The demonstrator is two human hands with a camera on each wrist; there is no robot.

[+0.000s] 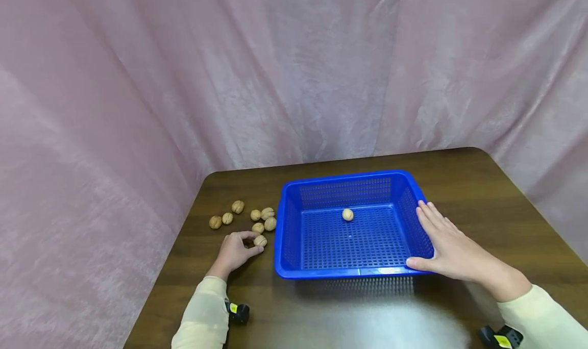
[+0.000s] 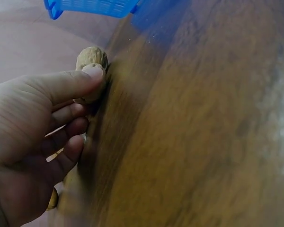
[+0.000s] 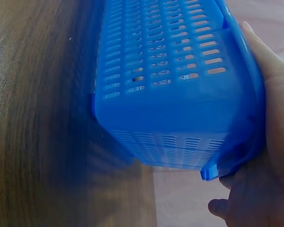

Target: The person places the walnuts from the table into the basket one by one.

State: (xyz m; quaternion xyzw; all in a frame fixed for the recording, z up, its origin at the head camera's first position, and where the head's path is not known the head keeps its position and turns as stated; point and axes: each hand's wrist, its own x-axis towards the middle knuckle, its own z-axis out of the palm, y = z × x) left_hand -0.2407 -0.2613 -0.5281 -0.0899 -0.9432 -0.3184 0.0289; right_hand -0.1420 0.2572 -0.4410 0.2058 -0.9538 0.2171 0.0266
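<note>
My left hand (image 1: pixel 236 253) pinches a pale brown walnut (image 1: pixel 260 241) between thumb and fingers, low over the wooden table, left of a blue plastic basket (image 1: pixel 317 274). In the left wrist view the thumb (image 2: pixel 92 75) covers part of the walnut. Another walnut (image 1: pixel 258 228) lies just behind it, close to the fingers. One walnut (image 1: pixel 347 215) sits inside the basket, toward its back. My right hand (image 1: pixel 452 250) rests on the basket's near right corner, its fingers extended along the right rim and its thumb on the front rim.
Several loose walnuts (image 1: pixel 268 214) lie left of the basket, some close to its left wall and others, like the dark walnut (image 1: pixel 215 222), nearer the table's left edge. A pink curtain (image 1: pixel 294 83) hangs behind the wooden table (image 1: pixel 487 206).
</note>
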